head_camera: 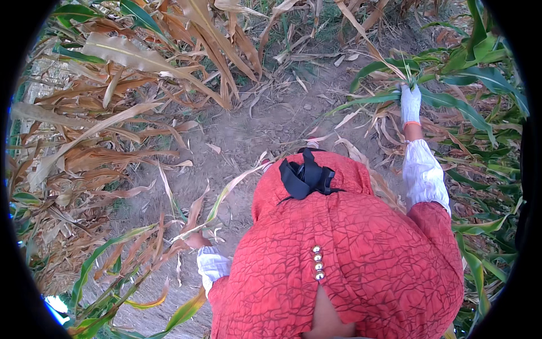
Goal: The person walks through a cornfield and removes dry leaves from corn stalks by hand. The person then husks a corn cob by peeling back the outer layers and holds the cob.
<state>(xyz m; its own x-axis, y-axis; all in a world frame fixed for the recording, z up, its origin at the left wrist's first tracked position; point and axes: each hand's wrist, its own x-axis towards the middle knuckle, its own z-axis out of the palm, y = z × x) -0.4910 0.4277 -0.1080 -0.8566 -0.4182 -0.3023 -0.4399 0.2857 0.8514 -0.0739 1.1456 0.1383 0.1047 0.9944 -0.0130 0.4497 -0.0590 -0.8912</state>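
Observation:
My left hand (197,240), bare with a white sleeve cuff at the wrist, grips cut maize stalks (123,275) at lower left; their green and dry brown leaves spread towards the lower left edge. At upper right my right hand (410,96) wears a whitish glove and an orange band shows at its wrist. Its fingers are closed around a green maize stalk (427,77), with long green leaves spreading on both sides. Whether the glove holds a tool as well cannot be told.
Dry brown maize plants (127,84) crowd the left side and the top. Green maize leaves (478,169) line the right. Between them lies bare soil (262,123) with scattered dry leaves. A black tie (307,173) hangs over the red patterned clothing (288,254) below.

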